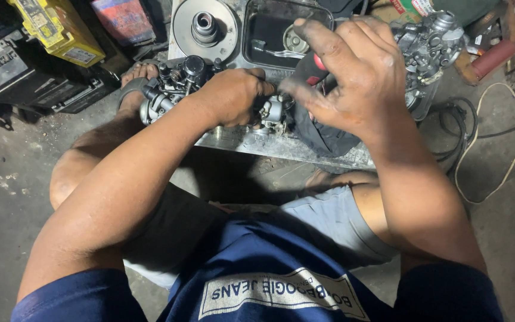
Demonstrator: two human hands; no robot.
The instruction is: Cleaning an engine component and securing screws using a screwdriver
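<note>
Oily metal tray (281, 146) — left hand (233, 95) clenched round carburetor (177, 86), right hand (353, 65) gripping red-handled tool (312, 67).

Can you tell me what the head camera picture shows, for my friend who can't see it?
A person's left hand grips a small metal engine part over a metal tray, while the right hand holds a red-and-black tool handle against it. A second metal engine part sits behind.

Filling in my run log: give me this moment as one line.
left hand: grips carburetor | right hand: holds red-and-black tool handle | surface: metal tray
</note>
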